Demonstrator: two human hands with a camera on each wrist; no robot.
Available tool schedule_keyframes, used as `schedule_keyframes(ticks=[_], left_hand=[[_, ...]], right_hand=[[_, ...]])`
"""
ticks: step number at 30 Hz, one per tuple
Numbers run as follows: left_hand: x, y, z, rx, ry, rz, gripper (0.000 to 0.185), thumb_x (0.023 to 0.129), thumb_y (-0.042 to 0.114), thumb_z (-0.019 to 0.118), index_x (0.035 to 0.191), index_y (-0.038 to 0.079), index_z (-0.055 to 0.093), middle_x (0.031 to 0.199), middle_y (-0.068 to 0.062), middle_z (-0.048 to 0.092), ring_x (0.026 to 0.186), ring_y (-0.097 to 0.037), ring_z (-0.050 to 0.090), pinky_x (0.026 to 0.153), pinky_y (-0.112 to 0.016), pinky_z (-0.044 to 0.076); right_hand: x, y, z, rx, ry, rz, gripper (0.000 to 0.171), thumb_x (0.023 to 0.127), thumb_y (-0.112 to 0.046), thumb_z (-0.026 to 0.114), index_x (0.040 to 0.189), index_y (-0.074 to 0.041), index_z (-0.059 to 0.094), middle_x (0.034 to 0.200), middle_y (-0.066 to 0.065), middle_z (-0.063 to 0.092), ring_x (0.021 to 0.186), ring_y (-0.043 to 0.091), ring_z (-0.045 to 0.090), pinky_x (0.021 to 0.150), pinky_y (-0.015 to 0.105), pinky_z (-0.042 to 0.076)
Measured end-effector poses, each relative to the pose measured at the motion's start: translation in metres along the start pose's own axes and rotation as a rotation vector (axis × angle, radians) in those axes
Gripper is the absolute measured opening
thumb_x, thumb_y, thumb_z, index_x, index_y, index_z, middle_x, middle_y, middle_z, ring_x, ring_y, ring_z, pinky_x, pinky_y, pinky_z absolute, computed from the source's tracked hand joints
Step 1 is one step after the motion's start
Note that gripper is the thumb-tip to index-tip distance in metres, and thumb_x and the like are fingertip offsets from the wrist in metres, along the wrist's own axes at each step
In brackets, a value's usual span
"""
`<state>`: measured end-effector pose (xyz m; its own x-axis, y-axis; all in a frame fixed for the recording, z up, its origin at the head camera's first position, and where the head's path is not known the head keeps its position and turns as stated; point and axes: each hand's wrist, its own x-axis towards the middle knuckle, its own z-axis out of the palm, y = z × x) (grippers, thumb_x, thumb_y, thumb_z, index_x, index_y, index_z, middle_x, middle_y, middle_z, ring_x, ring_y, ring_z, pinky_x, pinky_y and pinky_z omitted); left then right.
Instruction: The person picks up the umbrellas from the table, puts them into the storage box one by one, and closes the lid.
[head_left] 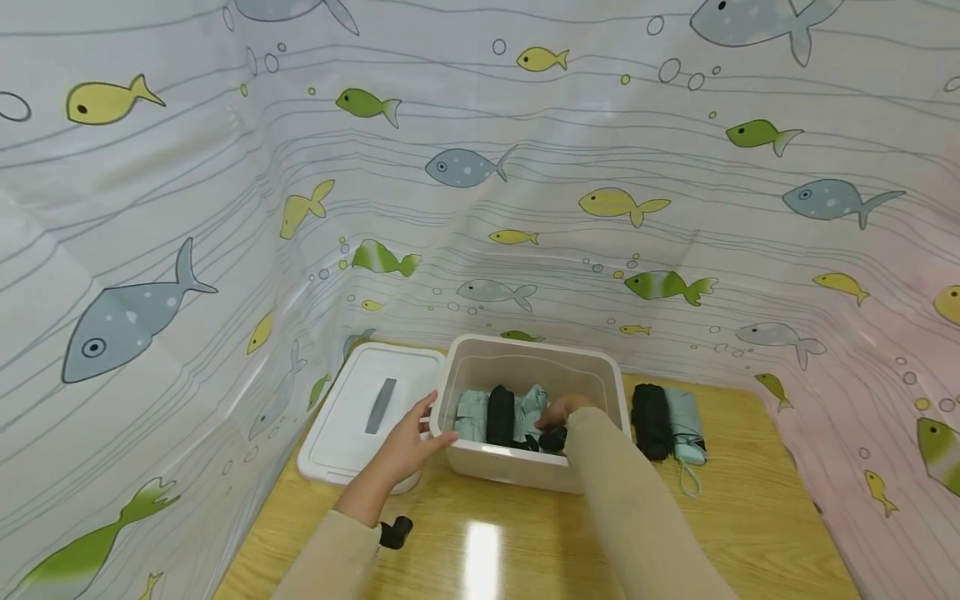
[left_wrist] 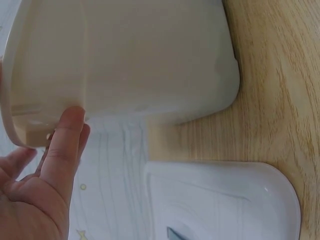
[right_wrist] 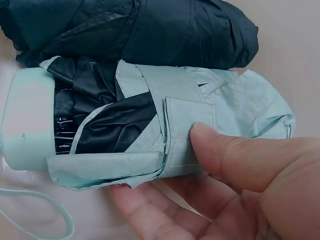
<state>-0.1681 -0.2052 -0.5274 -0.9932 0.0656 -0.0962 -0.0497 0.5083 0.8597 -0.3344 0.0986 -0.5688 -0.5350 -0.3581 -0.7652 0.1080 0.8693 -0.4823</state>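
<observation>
The pale-green folded fabric umbrella [right_wrist: 159,107] lies front-to-back in the white rectangular plastic box [head_left: 510,467], pinched from the right by your nearer right hand [head_left: 562,411]. Your left hand [head_left: 411,442] (farther off) spreads against the box's left end.

Fish-printed sheeting [head_left: 555,133] walls this wooden table [head_left: 750,500] into a screened nook.

The wood-grained table [head_left: 750,500] bears a white lid [head_left: 348,417], a pale bin [head_left: 510,472], a black umbrella [head_left: 651,421] and a mint umbrella [head_left: 685,417].
</observation>
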Motion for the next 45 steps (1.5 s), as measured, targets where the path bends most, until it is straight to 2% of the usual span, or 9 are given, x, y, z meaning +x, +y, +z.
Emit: schedule_keyframes(ticks=[4, 9, 17, 24, 32, 36, 38, 43, 45], left_hand=[[0.001, -0.001, 0.0, -0.001, 0.009, 0.001, 0.097, 0.086, 0.052, 0.074, 0.16, 0.015, 0.024, 0.15, -0.02, 0.043, 0.127, -0.04, 0.052, 0.098, -0.054, 0.048], [0.001, -0.001, -0.001, -0.01, 0.011, -0.004, 0.096, 0.087, 0.049, 0.076, 0.16, 0.016, 0.025, 0.148, -0.018, 0.045, 0.127, -0.038, 0.053, 0.098, -0.051, 0.049], [0.003, -0.001, 0.0, -0.013, 0.012, 0.003, 0.095, 0.088, 0.047, 0.076, 0.16, 0.014, 0.025, 0.148, -0.018, 0.045, 0.126, -0.039, 0.053, 0.097, -0.051, 0.05], [0.005, 0.001, 0.0, -0.003, 0.001, 0.001, 0.096, 0.086, 0.051, 0.075, 0.161, 0.018, 0.024, 0.15, -0.019, 0.042, 0.128, -0.041, 0.051, 0.1, -0.055, 0.047], [0.004, 0.0, 0.001, -0.018, 0.006, -0.001, 0.097, 0.086, 0.051, 0.076, 0.161, 0.018, 0.024, 0.149, -0.019, 0.043, 0.128, -0.04, 0.052, 0.098, -0.053, 0.049], [0.005, 0.0, 0.002, -0.023, 0.015, 0.004, 0.096, 0.087, 0.051, 0.076, 0.16, 0.016, 0.024, 0.149, -0.02, 0.043, 0.127, -0.041, 0.052, 0.097, -0.053, 0.049], [0.005, 0.0, 0.003, -0.027, 0.013, -0.009, 0.096, 0.086, 0.051, 0.076, 0.161, 0.017, 0.024, 0.149, -0.019, 0.043, 0.128, -0.041, 0.051, 0.097, -0.053, 0.049], [0.003, 0.0, 0.004, -0.036, 0.009, -0.028, 0.097, 0.086, 0.05, 0.077, 0.161, 0.019, 0.024, 0.15, -0.019, 0.042, 0.129, -0.041, 0.051, 0.098, -0.053, 0.049], [0.002, 0.001, 0.004, -0.039, 0.014, -0.026, 0.096, 0.086, 0.049, 0.077, 0.161, 0.018, 0.025, 0.15, -0.02, 0.042, 0.129, -0.042, 0.051, 0.098, -0.054, 0.049]], right_hand=[[-0.003, -0.002, 0.002, -0.017, 0.033, -0.001, 0.045, 0.102, -0.031, 0.057, 0.132, 0.001, 0.063, 0.137, 0.014, 0.06, 0.138, 0.032, 0.045, 0.114, 0.042, 0.034], [-0.012, -0.006, 0.008, 0.001, 0.138, 0.045, 0.04, 0.098, -0.032, 0.064, 0.122, -0.001, 0.071, 0.131, 0.013, 0.065, 0.133, 0.032, 0.05, 0.11, 0.042, 0.04], [-0.017, -0.011, 0.009, -0.044, 0.203, 0.095, 0.04, 0.098, -0.035, 0.065, 0.122, -0.003, 0.072, 0.138, 0.014, 0.06, 0.134, 0.033, 0.048, 0.108, 0.043, 0.042], [-0.01, -0.005, 0.006, 0.048, 0.29, 0.155, 0.038, 0.089, -0.036, 0.077, 0.11, -0.005, 0.076, 0.136, 0.016, 0.06, 0.127, 0.034, 0.053, 0.104, 0.047, 0.045], [-0.005, -0.005, 0.005, 0.021, 0.283, 0.178, 0.04, 0.089, -0.036, 0.076, 0.115, -0.006, 0.075, 0.137, 0.016, 0.06, 0.126, 0.034, 0.054, 0.104, 0.047, 0.045], [-0.007, -0.008, 0.0, -0.126, 0.198, 0.093, 0.034, 0.095, -0.034, 0.069, 0.115, -0.007, 0.075, 0.132, 0.011, 0.065, 0.126, 0.03, 0.055, 0.106, 0.045, 0.043], [-0.008, -0.009, -0.002, -0.136, 0.151, 0.059, 0.031, 0.098, -0.032, 0.065, 0.113, -0.006, 0.075, 0.125, 0.009, 0.069, 0.126, 0.028, 0.056, 0.108, 0.044, 0.041], [-0.017, -0.01, -0.008, -0.003, 0.129, 0.047, 0.025, 0.098, -0.028, 0.065, 0.105, -0.005, 0.075, 0.106, 0.005, 0.074, 0.114, 0.025, 0.064, 0.108, 0.047, 0.041], [-0.022, -0.012, -0.01, -0.008, 0.137, 0.024, 0.024, 0.098, -0.026, 0.065, 0.104, -0.004, 0.074, 0.1, 0.005, 0.074, 0.105, 0.023, 0.067, 0.105, 0.047, 0.044]])
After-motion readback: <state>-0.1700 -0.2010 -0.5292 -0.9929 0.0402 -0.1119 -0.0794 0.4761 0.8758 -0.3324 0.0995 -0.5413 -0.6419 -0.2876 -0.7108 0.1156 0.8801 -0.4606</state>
